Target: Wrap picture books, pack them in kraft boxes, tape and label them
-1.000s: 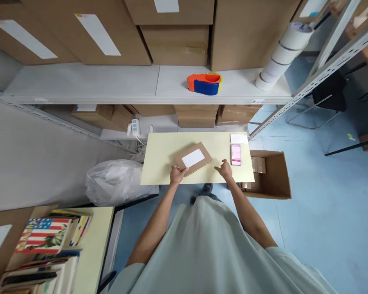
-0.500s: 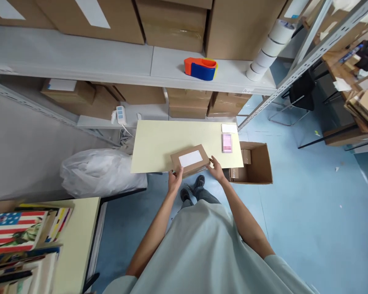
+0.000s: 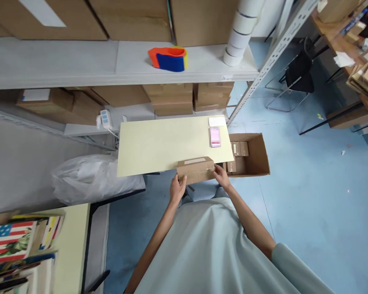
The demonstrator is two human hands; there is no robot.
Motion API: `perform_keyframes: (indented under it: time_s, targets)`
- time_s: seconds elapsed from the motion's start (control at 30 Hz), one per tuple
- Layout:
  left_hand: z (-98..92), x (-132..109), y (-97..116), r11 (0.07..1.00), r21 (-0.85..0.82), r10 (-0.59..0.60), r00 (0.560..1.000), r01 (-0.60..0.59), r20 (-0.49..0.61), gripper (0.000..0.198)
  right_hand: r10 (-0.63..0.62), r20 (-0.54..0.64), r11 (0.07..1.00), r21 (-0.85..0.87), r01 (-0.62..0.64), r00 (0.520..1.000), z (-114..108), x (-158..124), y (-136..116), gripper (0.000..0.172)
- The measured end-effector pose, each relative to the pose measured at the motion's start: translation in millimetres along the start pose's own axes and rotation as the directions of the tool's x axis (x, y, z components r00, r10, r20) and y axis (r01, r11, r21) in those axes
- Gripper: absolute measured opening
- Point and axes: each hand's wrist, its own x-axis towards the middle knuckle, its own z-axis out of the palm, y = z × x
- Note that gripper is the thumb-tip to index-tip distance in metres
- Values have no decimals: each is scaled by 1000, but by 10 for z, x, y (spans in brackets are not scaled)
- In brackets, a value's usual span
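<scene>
Between my hands is a small brown cardboard box [image 3: 199, 173] with a white label on its top face. It is tilted, so a taped side faces me, at the near edge of the pale yellow table [image 3: 150, 143]. My left hand [image 3: 177, 190] grips its left end, thumb on the near side. At the right end, the fingers of my right hand [image 3: 221, 176] close on the corner. A pink printed card [image 3: 215, 136] and a white slip [image 3: 217, 121] lie at the table's right end.
Right of the table, a large open carton [image 3: 257, 157] on the floor holds several small boxes. Behind stands a shelf [image 3: 88, 61] with cartons, tape rolls [image 3: 237, 38] and an orange-and-blue tape dispenser [image 3: 170, 59]. Books [image 3: 12, 241] and a plastic bag [image 3: 88, 177] are at left.
The box has been tipped so its taped side faces me and its label is seen at a slant. Both hands keep hold of it. My view has shifted right.
</scene>
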Motion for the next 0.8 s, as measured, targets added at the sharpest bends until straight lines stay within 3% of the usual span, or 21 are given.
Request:
perform_keyframes:
  time_s: [0.1,0.2,0.33,0.5,0.63,0.8]
  targets:
    - [289,-67,158,994,105,24,999,-19,-45,41,-36,49,981,190,26,998,-307,45,124,67]
    - [781,-179,449,987,132,99,995,-94,-30,43,2,40,971,240,-11,999,-878,147,369,72]
    - [1712,-382,973,963,166,206,977,-212,50,53,71,-141,924,383,-12,987,-1805,294,936,76]
    - [3004,-451,1515,902,270,280,933,-336,226,58,289,-355,895,429,-120,889,-2703,293,1799,57]
    - [3895,-266,1668,855,367,228,901,-367,370,57,420,-439,857,481,-187,794,-3024,216,2387,53]
    - [4826,236,1589,734,506,143,832,-453,536,59,643,-380,688,669,-283,665,-2987,402,2919,48]
